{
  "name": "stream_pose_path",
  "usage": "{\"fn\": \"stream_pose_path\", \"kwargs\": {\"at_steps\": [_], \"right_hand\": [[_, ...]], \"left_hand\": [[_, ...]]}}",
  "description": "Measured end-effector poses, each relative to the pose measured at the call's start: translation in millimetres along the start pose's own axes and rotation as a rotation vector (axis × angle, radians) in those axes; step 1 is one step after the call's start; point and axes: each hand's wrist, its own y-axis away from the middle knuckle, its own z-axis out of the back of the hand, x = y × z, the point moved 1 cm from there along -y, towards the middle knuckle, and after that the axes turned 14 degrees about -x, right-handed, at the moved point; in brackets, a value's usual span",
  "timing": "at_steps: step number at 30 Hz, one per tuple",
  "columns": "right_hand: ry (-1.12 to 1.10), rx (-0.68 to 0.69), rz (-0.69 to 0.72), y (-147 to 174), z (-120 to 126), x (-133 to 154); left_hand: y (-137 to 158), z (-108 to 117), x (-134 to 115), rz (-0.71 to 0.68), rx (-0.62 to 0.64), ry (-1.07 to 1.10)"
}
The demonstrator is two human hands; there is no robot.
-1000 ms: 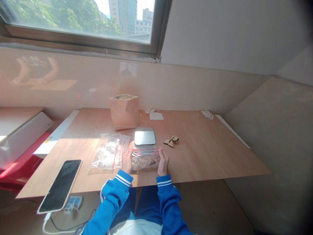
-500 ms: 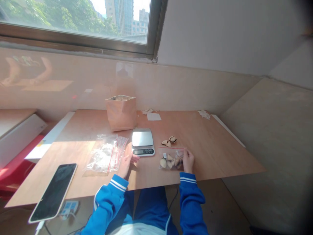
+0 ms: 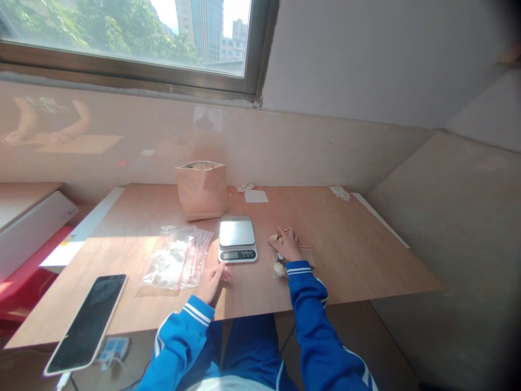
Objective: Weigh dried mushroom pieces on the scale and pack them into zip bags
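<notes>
My right hand [image 3: 288, 245] reaches over the loose pale, dark-edged pieces [image 3: 277, 239], which look like dried mushrooms. Its fingers are spread around them and partly hide them. Under that wrist lies a clear zip bag [image 3: 308, 255] with a red seal line and similar pieces inside, mostly covered by my hand and sleeve. My left hand [image 3: 214, 279] rests on the table by the near left corner of a digital kitchen scale [image 3: 237, 239], fingers loosely extended and holding nothing. Only the bare metal plate shows on the scale; its display cannot be read.
Left of the scale lies a pile of clear zip bags [image 3: 177, 263]. A brown paper bag [image 3: 202, 193] stands open behind it. A phone or tablet [image 3: 87, 323] overhangs the near left edge with a cable. A white card [image 3: 256, 196] and crumpled scraps [image 3: 340, 192] lie at the back.
My right hand has let go of the zip bag's right side and moved up and left onto the loose pieces. My left hand stays nearly where it was.
</notes>
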Motion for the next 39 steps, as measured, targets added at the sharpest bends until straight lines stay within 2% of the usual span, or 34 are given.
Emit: {"fn": "stream_pose_path", "kwargs": {"at_steps": [2, 5, 9, 15, 18, 23, 26, 29, 33, 39], "right_hand": [[0.019, -0.011, -0.025, 1, -9, -1], [0.001, -0.051, 0.029, -2, -13, -6], [-0.075, -0.016, 0.117, -12, -12, -10], [-0.183, -0.054, 0.095, -22, -7, -7], [-0.31, -0.067, 0.097, -28, -4, 15], [-0.547, 0.019, 0.215, -38, -9, 82], [-0.524, 0.069, 0.287, -38, -24, 116], [-0.401, 0.08, 0.33, -30, -39, 134], [-0.315, 0.066, 0.369, -19, -42, 134], [-0.387, 0.033, 0.326, -9, -8, 106]], "left_hand": [[2, -1, -1, 0.013, -0.007, 0.009], [2, -2, -2, 0.009, -0.005, -0.002], [2, -3, -2, 0.013, 0.003, -0.012], [0, -1, 4, -0.007, 0.026, -0.026], [-2, 0, 8, -0.019, 0.041, -0.046], [0, 0, 4, -0.037, 0.052, -0.05], [3, -1, -2, -0.048, 0.038, -0.054], [4, 0, -4, -0.049, 0.046, -0.075], [3, 0, -2, -0.061, 0.05, -0.092], [5, -2, -7, -0.059, 0.042, -0.092]]}}
